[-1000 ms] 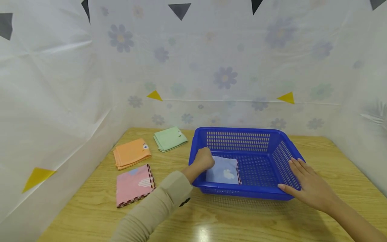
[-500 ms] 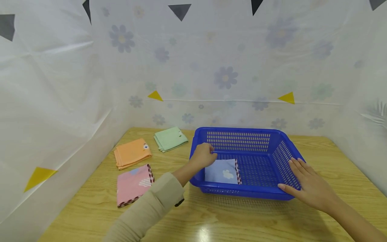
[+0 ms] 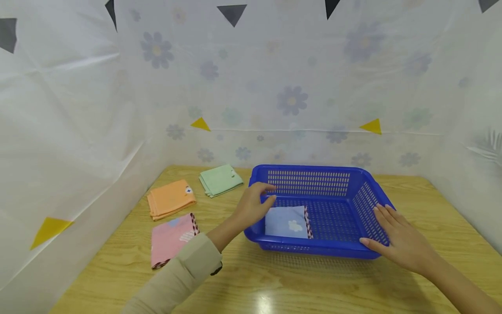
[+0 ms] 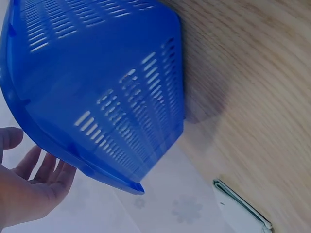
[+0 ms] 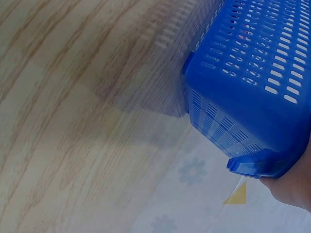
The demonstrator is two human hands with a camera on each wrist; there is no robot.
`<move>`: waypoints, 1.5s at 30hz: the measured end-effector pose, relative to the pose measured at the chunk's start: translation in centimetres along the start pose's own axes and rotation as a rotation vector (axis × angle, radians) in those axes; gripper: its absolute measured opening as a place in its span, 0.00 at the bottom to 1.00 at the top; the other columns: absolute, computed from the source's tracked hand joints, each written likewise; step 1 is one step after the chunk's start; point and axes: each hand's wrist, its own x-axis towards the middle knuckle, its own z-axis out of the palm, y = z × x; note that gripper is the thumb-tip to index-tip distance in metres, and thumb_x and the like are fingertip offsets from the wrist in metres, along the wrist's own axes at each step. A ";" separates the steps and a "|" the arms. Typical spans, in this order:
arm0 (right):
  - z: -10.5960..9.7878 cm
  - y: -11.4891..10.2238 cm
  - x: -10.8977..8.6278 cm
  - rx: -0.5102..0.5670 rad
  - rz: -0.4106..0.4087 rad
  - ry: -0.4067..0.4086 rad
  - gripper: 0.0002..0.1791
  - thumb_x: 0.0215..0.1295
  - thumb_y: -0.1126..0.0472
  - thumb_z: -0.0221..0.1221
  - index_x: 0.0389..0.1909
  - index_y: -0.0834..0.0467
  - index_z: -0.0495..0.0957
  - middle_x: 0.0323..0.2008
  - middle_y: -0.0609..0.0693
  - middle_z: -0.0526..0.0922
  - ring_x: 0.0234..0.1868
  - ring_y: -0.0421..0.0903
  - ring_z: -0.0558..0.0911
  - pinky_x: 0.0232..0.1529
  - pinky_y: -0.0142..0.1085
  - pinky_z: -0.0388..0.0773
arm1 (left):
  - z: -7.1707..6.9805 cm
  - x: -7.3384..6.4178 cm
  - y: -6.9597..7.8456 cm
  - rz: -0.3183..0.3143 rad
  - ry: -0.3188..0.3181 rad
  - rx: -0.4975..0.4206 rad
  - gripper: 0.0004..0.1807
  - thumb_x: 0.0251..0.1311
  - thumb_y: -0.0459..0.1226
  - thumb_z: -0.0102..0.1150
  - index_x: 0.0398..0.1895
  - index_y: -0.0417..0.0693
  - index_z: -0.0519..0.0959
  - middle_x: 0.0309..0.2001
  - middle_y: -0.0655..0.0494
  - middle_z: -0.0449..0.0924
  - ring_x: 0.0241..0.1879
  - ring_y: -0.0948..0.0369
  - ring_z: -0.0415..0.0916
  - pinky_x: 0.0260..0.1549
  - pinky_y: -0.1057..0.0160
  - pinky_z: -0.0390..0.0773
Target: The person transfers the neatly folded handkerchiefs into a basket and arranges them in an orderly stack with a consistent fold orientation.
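A blue plastic basket (image 3: 306,249) stands on the table, its sides and floor full of slots. Folded flat inside its left end is a light blue cloth (image 3: 286,222) with a white cloud-like figure and a dark red-and-white edge. Over the basket's left rim my left hand (image 3: 252,204) hovers with thumb and fingers apart, holding nothing; the left wrist view also has these fingers (image 4: 46,170) beside the rim. My right hand (image 3: 404,242) rests on the right rim, fingers straight along the inner side wall and thumb at the front rim.
Left of the basket lie a folded orange cloth (image 3: 171,199), a green cloth (image 3: 221,180) and a pink cloth (image 3: 172,240) on the wooden table (image 3: 313,288). A white flowered curtain (image 3: 251,87) hangs behind and along the sides.
My left hand has let go of the light blue cloth, opened its fingers, and drawn back left and up to the basket's left rim. The right hand stays in place.
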 end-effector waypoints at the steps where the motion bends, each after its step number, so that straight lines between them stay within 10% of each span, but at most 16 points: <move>1: 0.0 0.0 0.0 0.000 0.001 -0.002 0.48 0.60 0.41 0.51 0.66 0.72 0.46 0.67 0.71 0.46 0.69 0.64 0.39 0.69 0.46 0.22 | 0.0 -0.1 -0.2 0.008 0.012 0.001 0.15 0.60 0.36 0.52 0.49 0.40 0.75 0.47 0.46 0.77 0.48 0.52 0.73 0.46 0.55 0.75; 15: 0.0 0.0 0.0 -0.004 -0.002 0.006 0.48 0.60 0.41 0.52 0.66 0.72 0.47 0.67 0.71 0.46 0.69 0.63 0.39 0.69 0.45 0.22 | -1.0 -1.2 -2.4 0.058 0.193 -0.005 0.14 0.57 0.34 0.55 0.46 0.37 0.76 0.47 0.45 0.77 0.51 0.52 0.74 0.46 0.53 0.77; 45: 0.1 -0.2 -0.1 -0.016 -0.005 0.035 0.48 0.58 0.41 0.53 0.66 0.72 0.48 0.66 0.71 0.49 0.69 0.63 0.41 0.69 0.42 0.21 | -2.6 -4.0 -7.8 -0.068 0.249 0.043 0.16 0.56 0.35 0.57 0.47 0.36 0.75 0.46 0.42 0.77 0.46 0.46 0.73 0.41 0.51 0.76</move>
